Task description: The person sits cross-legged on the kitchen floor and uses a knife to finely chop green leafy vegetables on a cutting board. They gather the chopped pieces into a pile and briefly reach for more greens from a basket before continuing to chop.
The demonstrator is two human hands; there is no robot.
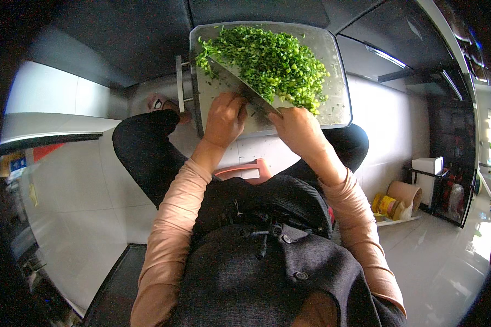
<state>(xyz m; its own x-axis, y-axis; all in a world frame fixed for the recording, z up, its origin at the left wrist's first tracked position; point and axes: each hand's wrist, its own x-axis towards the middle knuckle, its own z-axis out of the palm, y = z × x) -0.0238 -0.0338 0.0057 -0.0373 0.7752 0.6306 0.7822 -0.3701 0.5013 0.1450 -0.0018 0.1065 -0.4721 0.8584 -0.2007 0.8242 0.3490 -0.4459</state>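
Chopped leafy greens [274, 61] lie in a broad heap on a cutting board [335, 92] in front of me. A wide-bladed kitchen knife [253, 100] stands slanted at the near left side of the heap, its edge towards the greens. My right hand [296, 124] is closed around the handle end of the knife, whose handle is hidden in the fist. My left hand [226, 114] is beside the blade with its fingers bent against or near the flat; whether they pinch it is not clear. A few loose bits lie near the board's left edge.
A metal handle [180, 83] stands out left of the board. Below the board, between my knees, is a pink plastic thing [262, 171] on the tiled floor. Dark cabinet fronts [155, 32] rise beyond. At right are a cardboard-coloured roll [405, 195], yellow tape rolls [384, 204] and a black rack [446, 196].
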